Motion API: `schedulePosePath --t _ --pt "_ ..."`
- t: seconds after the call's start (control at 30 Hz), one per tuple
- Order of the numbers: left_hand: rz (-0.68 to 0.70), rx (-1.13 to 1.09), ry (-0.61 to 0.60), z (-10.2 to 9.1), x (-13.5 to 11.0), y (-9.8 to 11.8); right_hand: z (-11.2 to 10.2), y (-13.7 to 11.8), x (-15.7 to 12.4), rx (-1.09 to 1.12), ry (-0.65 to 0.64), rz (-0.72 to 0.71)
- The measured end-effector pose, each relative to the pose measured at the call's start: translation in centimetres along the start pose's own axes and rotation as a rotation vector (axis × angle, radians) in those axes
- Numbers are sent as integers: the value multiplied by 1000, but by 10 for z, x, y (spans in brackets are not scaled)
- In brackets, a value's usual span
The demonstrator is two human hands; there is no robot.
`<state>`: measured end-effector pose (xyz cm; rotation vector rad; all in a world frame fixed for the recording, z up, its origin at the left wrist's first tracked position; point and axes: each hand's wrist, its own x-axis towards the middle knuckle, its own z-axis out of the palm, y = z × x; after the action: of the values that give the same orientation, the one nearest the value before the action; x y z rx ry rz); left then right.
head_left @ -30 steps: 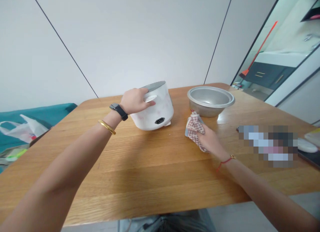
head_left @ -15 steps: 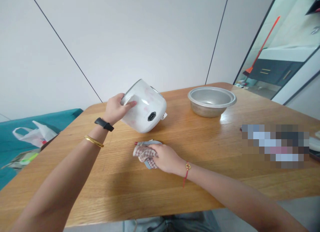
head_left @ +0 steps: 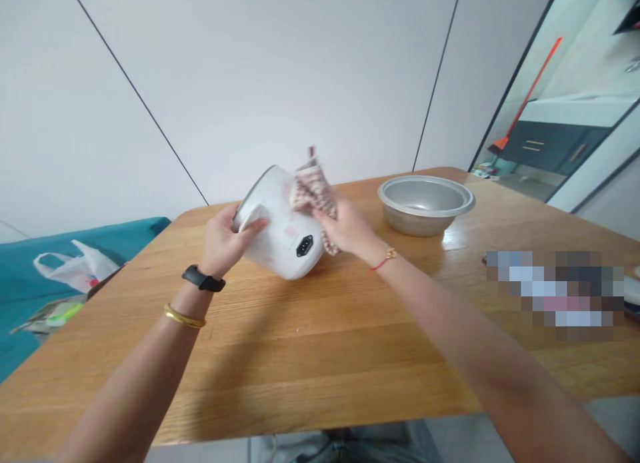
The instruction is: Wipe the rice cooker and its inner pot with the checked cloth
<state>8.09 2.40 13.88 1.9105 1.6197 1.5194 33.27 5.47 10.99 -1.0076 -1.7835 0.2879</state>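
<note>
A white rice cooker body (head_left: 277, 233) with faint pink marks and a black power socket is tilted over the wooden table (head_left: 320, 356). My left hand (head_left: 225, 240) grips its left side, thumb on the outer wall and the other fingers hidden behind. In my right hand (head_left: 350, 230) is a bunched brown-and-white checked cloth (head_left: 315, 186), held up at the cooker's right side. The cloth overlaps the cooker's upper right wall; it is slightly blurred.
A silver metal basin (head_left: 425, 206) stands at the back right of the table. At the right lies a pixelated item (head_left: 560, 290). Beyond the left edge, a white plastic bag (head_left: 77, 266) rests on a teal seat (head_left: 143, 233). A pale wall (head_left: 280, 70) rises behind the table.
My right hand has lifted the cloth off the tabletop and brought it up to the cooker's right side. The cooker, still in my left hand, has shifted slightly down and tilted a little.
</note>
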Motion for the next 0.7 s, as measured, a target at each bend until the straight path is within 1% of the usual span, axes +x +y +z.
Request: schedulePosePath --t 0.03,0.07,0.13,0.17,0.23,0.3,0.37,0.43,0.5,0.57,0.6,0.63,0.67,0.7 --pt "6 13 -5 1 -1 2 13 -14 1 -102 -44 -46" --pt "15 28 -9 2 -1 3 26 -26 -4 -194 -76 -92" --pt "8 29 -4 3 0 5 48 -40 -30 -320 -116 -190" --pt "-4 19 6 5 1 6 57 -43 -47 -351 -149 -250" --pt "-25 12 20 7 2 7 71 -40 -80 -393 -201 -357" --pt "-38 13 35 9 3 7 80 -31 -98 -428 -211 -424" --pt "-71 -1 66 12 1 6 83 -25 -96 -452 -194 -454" --pt "-128 -33 123 14 -4 4 77 -22 -75 -462 -158 -413" --pt "-184 -87 185 17 -9 1 67 -23 -49 -461 -92 -273" --pt "-217 -152 223 20 -15 -1 61 -25 -33 -459 -22 -132" --pt "-229 -185 234 20 -17 -1 61 -26 -33 -460 -1 -108" --pt "-242 -219 242 21 -19 -1 63 -25 -38 -465 5 -123" --pt "-263 -266 243 21 -20 0 68 -24 -48 -472 -6 -177" --pt "-291 -323 241 22 -21 0 73 -21 -61 -482 -30 -261"
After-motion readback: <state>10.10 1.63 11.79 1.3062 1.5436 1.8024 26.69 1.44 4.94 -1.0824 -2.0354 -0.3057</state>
